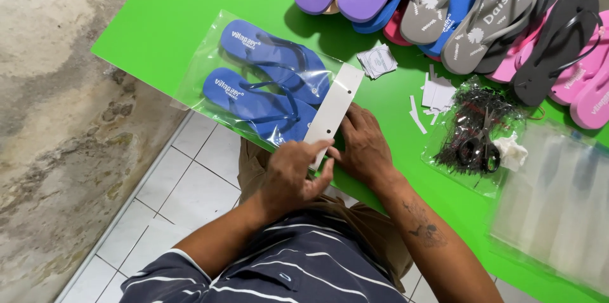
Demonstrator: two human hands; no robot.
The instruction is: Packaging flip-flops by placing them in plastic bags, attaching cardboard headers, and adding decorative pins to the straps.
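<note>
The fingers (320,151) of the left hand (293,176) curl narrow over the near end of a white card header strip (333,108), thumb under and fingertips on top, pinching it. Just beside them, the right hand (363,144) lies flat, its fingers together and pressing down on the worktop side of the same strip; both hands touch the strip, and the left is the one that actually clamps it.

From the fingers the strip runs away and slightly to the right, its long axis pointing off toward the far end of the green worktop (171,5). It caps the open mouth of a clear plastic bag (203,62), which spreads to the left of the fingers. Inside lie two blue flip-flops (266,81), side by side, their long axes crossing that of the strip, toes toward the fingers and heels away to the left.

To the right of the fingers sit white paper scraps (436,95), then a small bag of dark tag threads with scissors (483,144) on it. Further off is a heap of purple, grey, pink and black flip-flops (482,5).
</note>
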